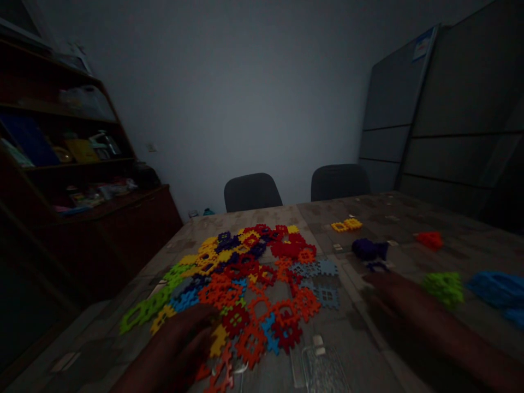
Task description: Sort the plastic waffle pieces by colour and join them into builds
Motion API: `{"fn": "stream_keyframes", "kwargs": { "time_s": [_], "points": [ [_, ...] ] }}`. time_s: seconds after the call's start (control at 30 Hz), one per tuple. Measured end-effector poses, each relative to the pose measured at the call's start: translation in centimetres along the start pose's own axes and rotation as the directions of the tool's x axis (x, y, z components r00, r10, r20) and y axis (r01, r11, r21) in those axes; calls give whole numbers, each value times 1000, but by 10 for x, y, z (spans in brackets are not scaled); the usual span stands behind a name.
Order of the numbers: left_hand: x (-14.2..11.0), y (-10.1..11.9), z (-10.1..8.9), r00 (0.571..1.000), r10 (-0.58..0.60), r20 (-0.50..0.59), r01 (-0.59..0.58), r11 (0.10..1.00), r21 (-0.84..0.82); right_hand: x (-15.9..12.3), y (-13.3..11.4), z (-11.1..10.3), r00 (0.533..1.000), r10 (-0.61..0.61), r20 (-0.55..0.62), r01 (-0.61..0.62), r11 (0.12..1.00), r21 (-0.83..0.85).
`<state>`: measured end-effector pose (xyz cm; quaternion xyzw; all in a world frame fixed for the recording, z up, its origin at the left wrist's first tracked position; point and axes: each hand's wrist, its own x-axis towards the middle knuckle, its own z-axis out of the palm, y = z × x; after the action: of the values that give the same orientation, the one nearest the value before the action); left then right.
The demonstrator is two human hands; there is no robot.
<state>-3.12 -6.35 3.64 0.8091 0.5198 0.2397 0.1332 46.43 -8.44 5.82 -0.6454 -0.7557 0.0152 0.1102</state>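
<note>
A wide pile of toothed plastic building pieces (245,292) in red, orange, yellow, blue, green, grey and purple covers the table before me. My left hand (186,338) is low over the near left edge of this pile, beside a yellow piece (218,339). Its fingers bend downward and are dark, so their grip is unclear. On the right, my right hand (395,295) reaches in with fingers stretched and the thumb apart, nothing visible in it. Just beyond its fingertips sits a purple cluster of pieces (369,250), with a thin purple piece (377,267) in front.
Sorted by colour on the right are green pieces (443,287), blue pieces (497,289), orange-red pieces (429,239) and yellow pieces (347,225). Two dark chairs (252,192) stand behind the table (327,349). A shelf cabinet (94,234) is at left, grey cabinets at right.
</note>
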Motion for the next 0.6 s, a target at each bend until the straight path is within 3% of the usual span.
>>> {"fn": "stream_keyframes", "kwargs": {
  "time_s": [0.1, 0.2, 0.33, 0.4, 0.5, 0.6],
  "points": [
    [3, 4, -2, 999, 25, 49, -25, 1000, -4, -29, -50, 12, 964, -251, 84, 231, 953, 198],
    [5, 7, -3, 997, 67, 35, -67, 998, -19, -40, -82, 44, 910, -412, 46, 399, 900, 178],
    [4, 11, -6, 999, 34, 10, -34, 999, 4, -27, -92, 94, 854, -521, 13, 520, 853, 44],
    [3, 14, -7, 999, 22, 33, -22, 1000, 7, -21, -91, 107, 850, -526, 17, 525, 850, 45],
    [4, 16, -8, 998, 28, 57, -27, 1000, -14, -23, -79, 97, 871, -486, 75, 468, 865, 180],
    [5, 16, -8, 998, 37, 43, -36, 999, -13, -29, -43, 61, 913, -395, 98, 358, 894, 270]
  ]
}}
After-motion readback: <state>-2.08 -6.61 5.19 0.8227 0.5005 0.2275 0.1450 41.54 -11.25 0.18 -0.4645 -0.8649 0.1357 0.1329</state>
